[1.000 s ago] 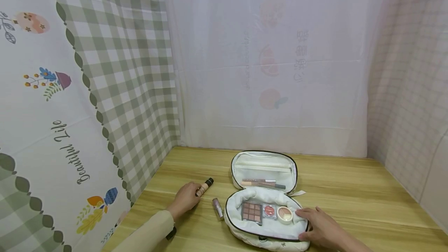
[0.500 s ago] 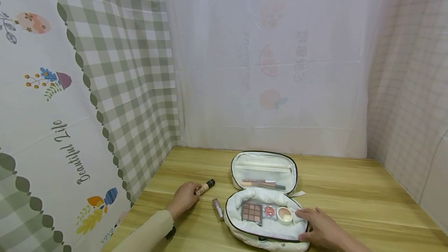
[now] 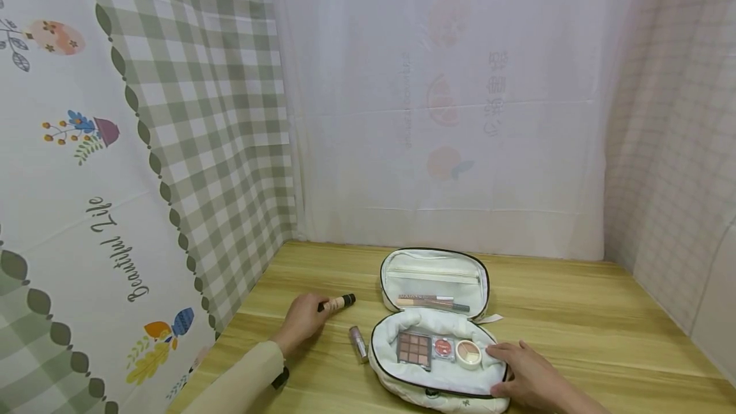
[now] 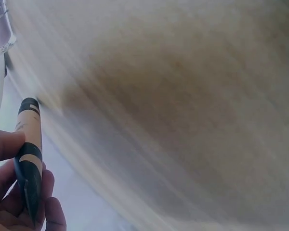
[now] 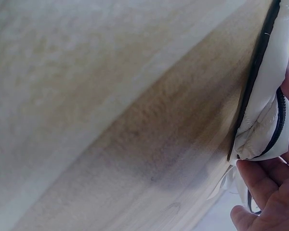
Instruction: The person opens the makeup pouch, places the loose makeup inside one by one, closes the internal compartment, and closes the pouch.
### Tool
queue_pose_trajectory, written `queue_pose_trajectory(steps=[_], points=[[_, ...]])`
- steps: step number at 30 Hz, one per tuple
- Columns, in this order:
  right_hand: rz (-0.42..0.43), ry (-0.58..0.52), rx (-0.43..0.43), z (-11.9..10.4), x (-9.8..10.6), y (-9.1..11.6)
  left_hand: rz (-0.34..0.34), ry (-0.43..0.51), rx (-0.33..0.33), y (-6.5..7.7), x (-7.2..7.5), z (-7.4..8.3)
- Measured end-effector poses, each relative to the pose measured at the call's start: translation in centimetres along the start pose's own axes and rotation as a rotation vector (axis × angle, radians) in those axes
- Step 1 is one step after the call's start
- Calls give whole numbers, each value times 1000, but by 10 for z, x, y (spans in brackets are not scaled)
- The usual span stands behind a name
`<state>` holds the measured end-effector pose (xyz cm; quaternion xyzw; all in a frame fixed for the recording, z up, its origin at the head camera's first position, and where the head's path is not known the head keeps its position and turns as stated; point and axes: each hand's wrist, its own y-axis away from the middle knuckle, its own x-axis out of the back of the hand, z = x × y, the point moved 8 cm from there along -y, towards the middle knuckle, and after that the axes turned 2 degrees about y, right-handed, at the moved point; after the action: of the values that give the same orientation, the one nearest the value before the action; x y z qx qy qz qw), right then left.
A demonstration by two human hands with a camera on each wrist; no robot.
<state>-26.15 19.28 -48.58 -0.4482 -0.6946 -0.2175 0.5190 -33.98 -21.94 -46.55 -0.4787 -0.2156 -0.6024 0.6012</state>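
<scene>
My left hand [image 3: 303, 321] pinches a beige makeup stick with black ends [image 3: 337, 303], which looks like a concealer stick; in the left wrist view the thumb presses its side and the fingers curl under it. My right hand [image 3: 529, 372] grips the right rim of an open white makeup bag [image 3: 397, 388], thumb inside and fingers outside. In the bag lie a brown eyeshadow palette [image 3: 414, 350], a small red compact [image 3: 443, 347] and a round cream compact [image 3: 468, 354]. Its raised lid holds slim makeup pencils [image 3: 432, 303]. A lip gloss tube [image 3: 358, 344] lies between hand and bag.
A black object [image 3: 280, 377] lies on the wooden table [image 3: 552, 299], partly hidden by the left sleeve [image 3: 247, 375]. A checked cloth [image 3: 230, 145] hangs along the left, and a white curtain [image 3: 356, 165] closes off the back.
The left hand has shifted slightly and turned the makeup stick, so its black tip points more to the right. The right hand and the bag stay where they were.
</scene>
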Motion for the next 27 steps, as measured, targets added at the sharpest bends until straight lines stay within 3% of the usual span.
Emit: queue_pose_trajectory(steps=[9,12,19,27], points=[[12,12,18,-1,0,0,17,76,50,-6,8,8],[12,11,18,-1,0,0,24,89,25,-9,11,17],[-7,1,-6,1,-1,0,54,85,-120,-18,13,49],[-5,6,-1,0,-1,-1,-9,146,-177,-21,0,79]])
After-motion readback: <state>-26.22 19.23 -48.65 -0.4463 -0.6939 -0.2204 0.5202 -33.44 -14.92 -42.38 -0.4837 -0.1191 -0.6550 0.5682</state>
